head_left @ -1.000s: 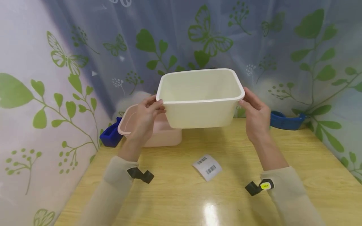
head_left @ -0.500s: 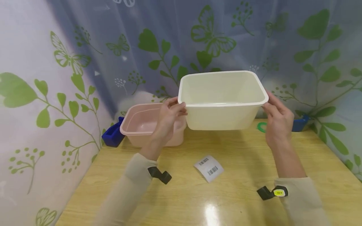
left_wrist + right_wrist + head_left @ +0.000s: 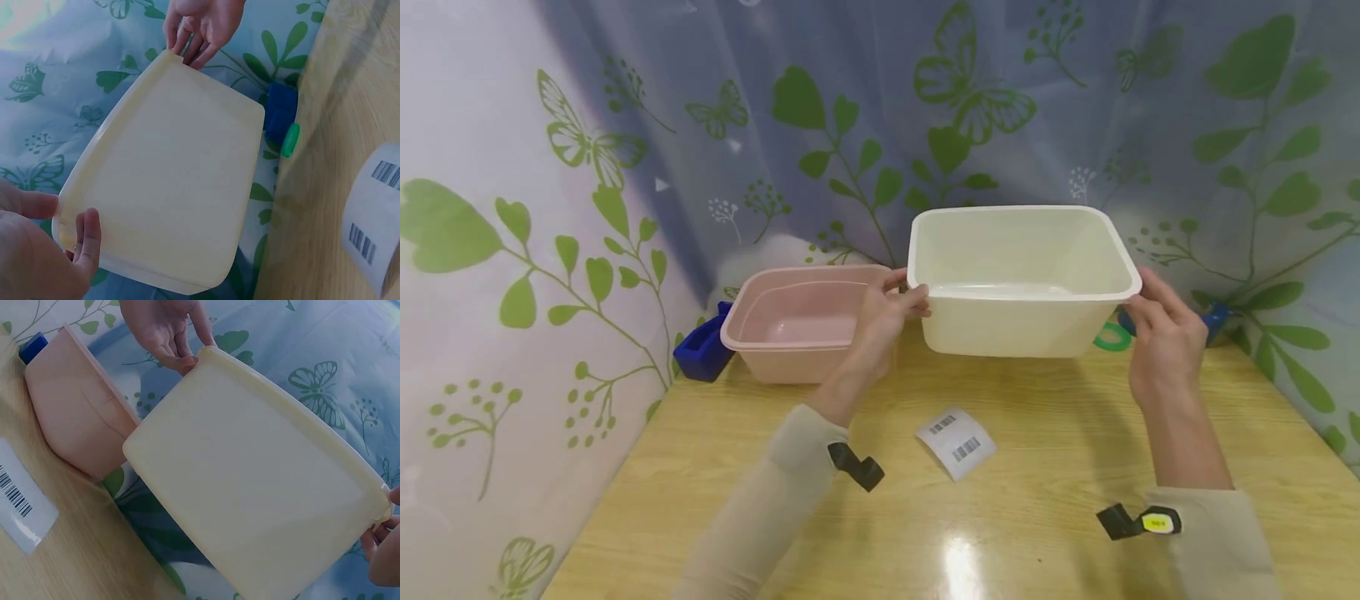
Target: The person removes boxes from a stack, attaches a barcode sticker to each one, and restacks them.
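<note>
Up goes the commentary on the cream tub (image 3: 1003,327), mouth upward, held clear above the table (image 3: 865,533) before the curtain (image 3: 850,50)! Left hand (image 3: 878,325) pinches its eight o'clock corner between thumb and fingers; right hand (image 3: 1167,346) grips the four o'clock corner. Out at nine, a pink tub (image 3: 797,364) sits on the table, a blue holder (image 3: 703,354) just beyond. Green ring (image 3: 1112,347) at four, barcode label (image 3: 955,442) lying at seven!
</note>
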`<state>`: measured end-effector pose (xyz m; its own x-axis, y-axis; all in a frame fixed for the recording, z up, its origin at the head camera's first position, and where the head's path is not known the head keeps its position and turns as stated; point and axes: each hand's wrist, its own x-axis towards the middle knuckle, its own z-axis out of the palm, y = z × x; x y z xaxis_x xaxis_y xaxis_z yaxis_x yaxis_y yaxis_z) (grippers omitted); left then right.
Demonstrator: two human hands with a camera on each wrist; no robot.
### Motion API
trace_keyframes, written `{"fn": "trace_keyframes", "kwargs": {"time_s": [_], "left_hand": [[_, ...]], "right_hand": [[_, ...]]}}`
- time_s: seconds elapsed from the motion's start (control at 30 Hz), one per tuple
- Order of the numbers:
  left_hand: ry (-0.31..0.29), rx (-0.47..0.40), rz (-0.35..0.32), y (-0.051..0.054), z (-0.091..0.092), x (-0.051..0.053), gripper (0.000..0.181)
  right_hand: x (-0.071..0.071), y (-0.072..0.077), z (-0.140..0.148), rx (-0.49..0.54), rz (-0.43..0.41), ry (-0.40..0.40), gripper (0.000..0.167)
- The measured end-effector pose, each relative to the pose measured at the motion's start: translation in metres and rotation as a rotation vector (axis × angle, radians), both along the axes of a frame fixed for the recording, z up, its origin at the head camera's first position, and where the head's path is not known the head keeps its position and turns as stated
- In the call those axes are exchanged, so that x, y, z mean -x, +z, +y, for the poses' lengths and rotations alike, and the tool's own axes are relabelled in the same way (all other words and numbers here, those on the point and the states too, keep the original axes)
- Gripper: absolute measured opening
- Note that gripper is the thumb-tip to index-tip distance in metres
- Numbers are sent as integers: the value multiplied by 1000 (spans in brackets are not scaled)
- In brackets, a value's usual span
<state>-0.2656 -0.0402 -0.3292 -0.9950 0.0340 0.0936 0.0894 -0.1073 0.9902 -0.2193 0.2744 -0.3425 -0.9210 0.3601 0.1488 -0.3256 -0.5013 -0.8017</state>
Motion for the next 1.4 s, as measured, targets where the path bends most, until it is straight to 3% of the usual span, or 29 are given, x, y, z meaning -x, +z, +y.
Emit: {"fn": "trace_keyframes", "kwargs": {"time_s": [0.37,0.73,1.07,1.4], "left_hand": [[50,14,-28,-25,14,2,50],[112,65,-36,-40,27,2,51],[149,100,-62,-51,33,3,51],[144,69,-83,-59,37,4,52]], "right_hand": [[7,-17,8,9,-75,-9,45],[14,-33,14,-8,-169,-44,45],[17,-47,19,33,-139,-8,37],[21,-56,26,-14,-156,25,48]]}}
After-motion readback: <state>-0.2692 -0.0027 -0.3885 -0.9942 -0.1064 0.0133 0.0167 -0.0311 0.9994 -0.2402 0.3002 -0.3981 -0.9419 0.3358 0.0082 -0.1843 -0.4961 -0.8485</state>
